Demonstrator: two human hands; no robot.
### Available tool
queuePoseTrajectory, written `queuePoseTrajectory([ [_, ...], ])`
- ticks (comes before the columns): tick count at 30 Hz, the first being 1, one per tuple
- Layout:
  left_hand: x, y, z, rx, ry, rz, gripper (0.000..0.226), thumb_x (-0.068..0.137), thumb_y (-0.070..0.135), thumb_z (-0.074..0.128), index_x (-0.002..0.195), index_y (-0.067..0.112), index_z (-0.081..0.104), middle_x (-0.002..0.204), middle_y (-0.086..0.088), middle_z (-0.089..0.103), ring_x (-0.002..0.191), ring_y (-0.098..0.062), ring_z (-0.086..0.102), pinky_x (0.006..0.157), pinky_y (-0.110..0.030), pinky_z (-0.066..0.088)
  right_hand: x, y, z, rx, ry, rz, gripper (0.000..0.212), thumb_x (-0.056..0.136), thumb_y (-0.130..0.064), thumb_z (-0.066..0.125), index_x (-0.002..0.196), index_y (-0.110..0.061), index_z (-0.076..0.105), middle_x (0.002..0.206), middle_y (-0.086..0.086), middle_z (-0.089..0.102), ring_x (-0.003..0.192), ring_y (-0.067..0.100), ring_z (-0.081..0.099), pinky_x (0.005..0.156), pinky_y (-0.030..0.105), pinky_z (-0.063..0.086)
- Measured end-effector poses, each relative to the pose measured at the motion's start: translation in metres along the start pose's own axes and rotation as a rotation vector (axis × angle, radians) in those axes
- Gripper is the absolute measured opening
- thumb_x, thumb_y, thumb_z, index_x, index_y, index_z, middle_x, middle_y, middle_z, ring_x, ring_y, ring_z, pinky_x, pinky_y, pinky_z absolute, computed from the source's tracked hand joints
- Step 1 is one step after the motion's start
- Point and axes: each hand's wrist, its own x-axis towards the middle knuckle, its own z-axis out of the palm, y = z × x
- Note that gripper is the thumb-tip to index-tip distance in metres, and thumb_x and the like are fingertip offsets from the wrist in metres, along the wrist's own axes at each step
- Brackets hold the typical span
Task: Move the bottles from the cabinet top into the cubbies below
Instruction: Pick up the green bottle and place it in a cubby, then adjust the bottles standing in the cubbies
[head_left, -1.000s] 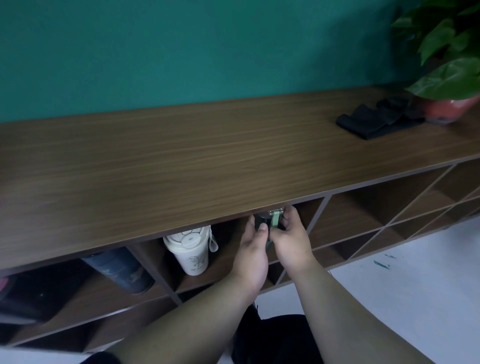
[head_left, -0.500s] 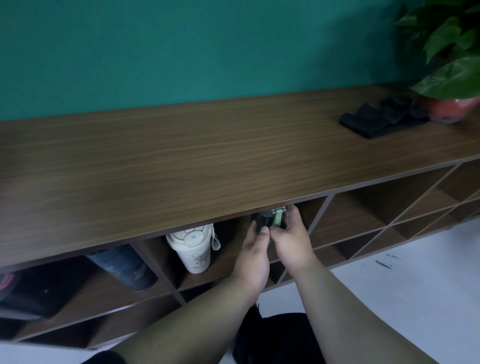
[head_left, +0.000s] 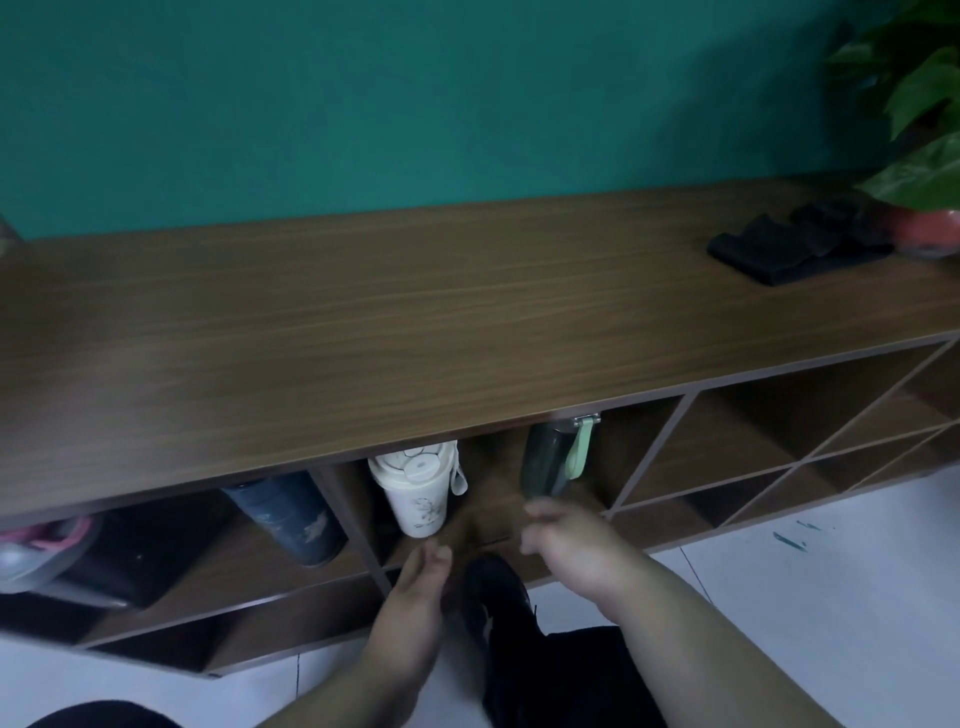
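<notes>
Fingers of both hands are loosely apart and grip nothing: the left hand (head_left: 415, 592) hangs low in front of the shelf edge, and the right hand (head_left: 566, 535) sits just below and in front of the dark bottle (head_left: 543, 460). That bottle, with a pale green strap on its right side, stands in an upper cubby directly under the cabinet top (head_left: 415, 322); its cap is hidden by the top's front edge. The white cup (head_left: 418, 488) stands in the same cubby to its left, and the blue bottle (head_left: 291, 525) leans in the next cubby leftward. No bottle is visible on the cabinet top; only a black cloth (head_left: 789, 249) and a potted plant (head_left: 919, 228) occupy its right end. The step in hand appears to be release and withdrawal. To do it well, the hands should retreat straight back and downward, clear of the strap, so the bottle is not dragged or tipped toward the white cup. The bottle's base should be confirmed fully on the shelf, not overhanging its front edge.
</notes>
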Motion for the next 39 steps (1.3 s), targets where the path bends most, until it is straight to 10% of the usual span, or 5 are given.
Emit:
queuePoseTrajectory([
  [9, -0.009, 0.032, -0.025, -0.167, 0.127, 0.134, 0.062, 0.101, 0.053, 0.037, 0.156, 0.025, 0.029, 0.154, 0.011, 0.037, 0.145, -0.013, 0.034, 0.123, -0.045, 0.020, 0.006, -0.050, 0.049, 0.129, 0.046, -0.340, 0.084, 0.067, -0.021, 0.061, 0.147, -0.039, 0.044, 0.124, -0.024, 0.061, 0.115, 0.003, 0.055, 0.105, 0.033, 0.041],
  [15, -0.005, 0.044, -0.018, -0.175, 0.032, 0.234, 0.040, 0.105, 0.046, 0.024, 0.106, 0.041, 0.064, 0.100, 0.030, 0.075, 0.101, 0.014, 0.064, 0.099, -0.025, 0.040, 0.026, -0.055, 0.061, 0.222, 0.052, -0.351, 0.060, 0.064, -0.014, 0.061, 0.118, -0.040, 0.057, 0.118, -0.012, 0.073, 0.114, 0.010, 0.065, 0.107, 0.043, 0.048],
  [20, 0.006, 0.044, -0.022, -0.176, 0.012, 0.263, 0.045, 0.102, 0.054, 0.024, 0.113, 0.042, 0.066, 0.109, 0.029, 0.074, 0.111, 0.010, 0.062, 0.109, -0.032, 0.038, 0.036, -0.050, 0.066, 0.263, 0.062, -0.374, 0.062, 0.054, -0.023, 0.064, 0.113, -0.042, 0.060, 0.113, -0.009, 0.076, 0.111, 0.015, 0.069, 0.105, 0.049, 0.050],
  [31, 0.005, 0.056, -0.017, -0.232, -0.055, 0.229, 0.044, 0.106, 0.042, 0.023, 0.103, 0.032, 0.065, 0.081, 0.025, 0.078, 0.079, 0.016, 0.069, 0.063, -0.003, 0.050, 0.017, -0.053, 0.068, 0.263, 0.044, -0.412, 0.079, 0.051, -0.035, 0.067, 0.129, -0.036, 0.054, 0.120, -0.012, 0.071, 0.115, 0.008, 0.065, 0.107, 0.041, 0.049],
  [39, -0.001, 0.045, -0.027, -0.149, -0.043, 0.228, 0.032, 0.104, 0.047, 0.027, 0.108, 0.047, 0.059, 0.099, 0.035, 0.073, 0.094, 0.018, 0.064, 0.088, -0.019, 0.042, 0.003, -0.054, 0.068, 0.150, 0.069, -0.302, 0.097, 0.069, -0.032, 0.071, 0.156, -0.031, 0.027, 0.146, -0.008, 0.056, 0.134, 0.015, 0.054, 0.111, 0.036, 0.041],
])
